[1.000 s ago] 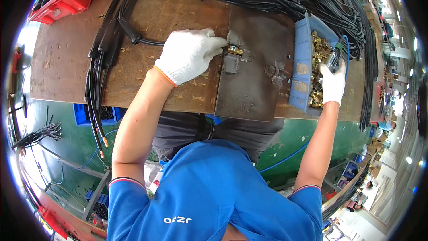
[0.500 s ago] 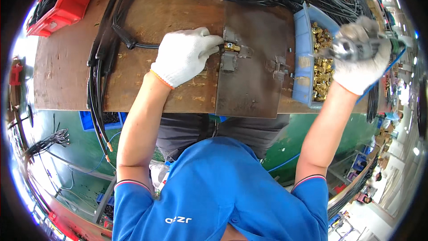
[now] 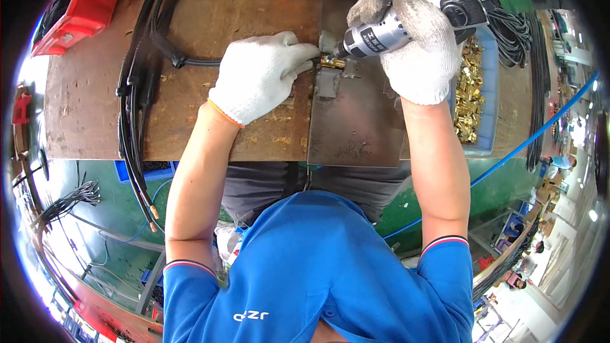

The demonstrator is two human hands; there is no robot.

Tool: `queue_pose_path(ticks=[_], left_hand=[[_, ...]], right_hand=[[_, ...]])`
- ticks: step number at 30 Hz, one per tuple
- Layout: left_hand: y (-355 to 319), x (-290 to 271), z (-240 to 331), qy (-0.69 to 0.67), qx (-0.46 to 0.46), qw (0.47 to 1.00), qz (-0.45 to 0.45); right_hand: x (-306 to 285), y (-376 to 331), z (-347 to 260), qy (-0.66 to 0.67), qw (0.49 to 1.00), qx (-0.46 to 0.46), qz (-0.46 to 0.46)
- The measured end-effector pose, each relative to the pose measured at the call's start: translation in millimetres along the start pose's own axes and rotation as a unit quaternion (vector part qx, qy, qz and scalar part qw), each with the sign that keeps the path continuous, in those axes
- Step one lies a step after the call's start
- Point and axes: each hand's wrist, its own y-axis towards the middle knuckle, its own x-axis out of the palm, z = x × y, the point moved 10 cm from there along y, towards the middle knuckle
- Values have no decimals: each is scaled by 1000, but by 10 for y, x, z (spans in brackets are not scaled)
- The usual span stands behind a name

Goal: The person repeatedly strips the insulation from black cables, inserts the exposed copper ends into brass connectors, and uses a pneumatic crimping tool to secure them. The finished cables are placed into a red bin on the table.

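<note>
Seemingly to steady it, the left hand (image 3: 257,76), nearly closed, pinches a black cable (image 3: 203,62) beside a brass connector (image 3: 334,63). The right hand (image 3: 422,44) wraps a pneumatic screwdriver (image 3: 383,35), aimed there.

A bright blue short-sleeved shirt (image 3: 279,248) is worn, its left sleeve hem (image 3: 190,265) and right sleeve hem (image 3: 445,239) edged with thin red, white and dark bands. The left chest is marked with white lettering (image 3: 251,316); the placket is fitted with a button (image 3: 329,312). Both the left hand (image 3: 254,79) and right hand (image 3: 420,67) are covered by white knitted gloves, the left cuff (image 3: 225,114) edged in orange, the right glove's fingers (image 3: 416,14) soiled grey. Dark trousers (image 3: 264,181) are worn below.
</note>
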Motion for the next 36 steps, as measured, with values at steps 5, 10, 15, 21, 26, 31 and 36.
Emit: queue_pose_path(ticks=[5, 10, 15, 21, 26, 31, 36], left_hand=[[-3, 3, 0, 3, 1, 1000, 4], [4, -11, 5, 8, 18, 1000, 15], [-18, -5, 3, 21, 23, 999, 27], [11, 4, 17, 5, 8, 1000, 3], [13, 16, 25, 8, 10, 1000, -4], [-1, 14, 16, 27, 48, 998, 33], [9, 6, 30, 29, 44, 998, 34]], right_hand=[[92, 48, 33, -31, 997, 20, -66], [244, 100, 228, -8, 976, 82, -201], [248, 39, 249, -48, 989, 33, -136], [24, -19, 353, -42, 998, 47, -25], [-28, -44, 388, -30, 999, 41, -14], [-5, -55, 331, -192, 981, 19, -1], [70, -50, 270, -102, 994, 51, 6]])
